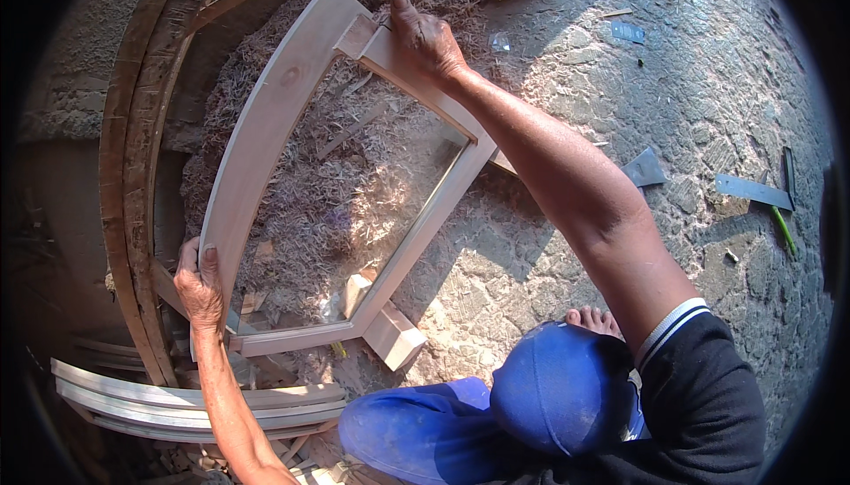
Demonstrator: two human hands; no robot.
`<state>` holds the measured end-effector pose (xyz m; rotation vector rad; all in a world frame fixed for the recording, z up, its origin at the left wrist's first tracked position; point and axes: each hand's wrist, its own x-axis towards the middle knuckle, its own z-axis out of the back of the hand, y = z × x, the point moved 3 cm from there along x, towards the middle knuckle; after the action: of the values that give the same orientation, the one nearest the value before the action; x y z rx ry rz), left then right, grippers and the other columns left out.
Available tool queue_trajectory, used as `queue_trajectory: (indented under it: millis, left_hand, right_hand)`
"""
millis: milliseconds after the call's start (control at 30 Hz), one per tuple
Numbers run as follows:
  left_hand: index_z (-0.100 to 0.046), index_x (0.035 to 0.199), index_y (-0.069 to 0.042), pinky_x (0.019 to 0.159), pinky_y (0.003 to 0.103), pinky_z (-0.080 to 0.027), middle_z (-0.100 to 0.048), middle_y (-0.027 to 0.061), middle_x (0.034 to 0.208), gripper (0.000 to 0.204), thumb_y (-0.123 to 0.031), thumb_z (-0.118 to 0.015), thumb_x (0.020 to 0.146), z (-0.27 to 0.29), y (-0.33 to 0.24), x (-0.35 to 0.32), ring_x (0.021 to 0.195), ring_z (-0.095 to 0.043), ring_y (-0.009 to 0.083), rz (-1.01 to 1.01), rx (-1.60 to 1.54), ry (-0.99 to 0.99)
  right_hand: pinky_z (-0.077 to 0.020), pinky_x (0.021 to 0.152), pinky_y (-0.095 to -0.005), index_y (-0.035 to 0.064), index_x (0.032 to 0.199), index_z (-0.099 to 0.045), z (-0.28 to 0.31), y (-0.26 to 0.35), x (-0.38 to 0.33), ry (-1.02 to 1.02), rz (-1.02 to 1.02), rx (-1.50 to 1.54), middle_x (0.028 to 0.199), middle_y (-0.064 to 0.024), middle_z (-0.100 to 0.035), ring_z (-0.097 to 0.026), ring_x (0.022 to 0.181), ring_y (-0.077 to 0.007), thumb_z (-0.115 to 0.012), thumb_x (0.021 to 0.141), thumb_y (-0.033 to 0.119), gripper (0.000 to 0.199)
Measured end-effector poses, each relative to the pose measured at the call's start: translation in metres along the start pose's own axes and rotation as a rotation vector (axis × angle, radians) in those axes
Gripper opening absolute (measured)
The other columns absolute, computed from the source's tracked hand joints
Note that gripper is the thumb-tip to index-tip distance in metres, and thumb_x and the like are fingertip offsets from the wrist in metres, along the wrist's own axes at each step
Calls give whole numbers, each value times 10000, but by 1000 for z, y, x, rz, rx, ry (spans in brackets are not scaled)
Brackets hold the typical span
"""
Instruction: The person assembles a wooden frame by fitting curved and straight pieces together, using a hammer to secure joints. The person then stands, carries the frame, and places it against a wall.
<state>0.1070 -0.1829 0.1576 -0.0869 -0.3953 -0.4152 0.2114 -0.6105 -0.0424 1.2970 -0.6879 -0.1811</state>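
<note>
A pale wooden frame (266, 122) with one curved side and a glass pane stands tilted over a heap of wood shavings. My left hand (200, 283) grips its near left corner, thumb on the curved rail. My right hand (425, 38) clasps the far top corner where a short block juts out. A wooden block (394, 334) sticks out of the frame's near lower corner. My knees in blue trousers (496, 405) and a bare foot (595, 318) show below.
Large curved dark wooden rails (133, 157) arc along the left. Pale curved mouldings (195, 401) lie at the lower left. Glass offcuts (753, 191) and a green-handled tool (783, 230) lie on the stone paving at right.
</note>
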Motion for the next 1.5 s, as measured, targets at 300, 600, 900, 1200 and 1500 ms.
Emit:
queue_trajectory:
  millis: [300,600,900,1200,1500]
  left_hand:
    - [-660,1091,0,813,409,-511,-689,156,950,634,-614,-523,1011,-7,4,0,894,-654,266,-12,-21,41]
    - [-661,1088,-3,783,388,-515,-692,179,951,504,-498,-615,1004,-2,-1,7,859,-671,312,-68,-30,46]
    - [-678,1090,-58,804,344,-524,-707,94,945,593,-632,-607,955,-7,5,4,898,-669,185,58,-152,183]
    - [-680,1098,-79,784,327,-527,-709,70,911,546,-605,-624,959,-18,12,-3,869,-657,142,58,-207,215]
    - [-683,1111,-84,803,312,-508,-696,49,919,551,-609,-615,963,-16,7,-3,884,-621,117,140,-246,281]
  right_hand:
    - [-441,846,-581,9,989,-624,1,1,0,-17,15,15,977,-322,-663,-594,1003,-547,-199,1080,564,704]
    - [-454,887,-598,25,1026,-635,2,-3,-4,-35,154,-241,971,-287,-704,-644,1025,-508,-220,1060,595,706]
    - [-457,944,-518,-8,1085,-692,1,-30,9,-10,-49,49,1051,-320,-694,-654,1079,-455,-179,1008,728,901]
    - [-456,883,-365,-48,980,-660,1,-50,16,-18,6,142,861,-88,-630,-535,868,-197,-233,1047,691,856]
    - [-481,859,-465,-31,1212,-524,-9,-84,32,-161,246,-122,1035,-217,-647,-636,915,-328,-351,991,455,561]
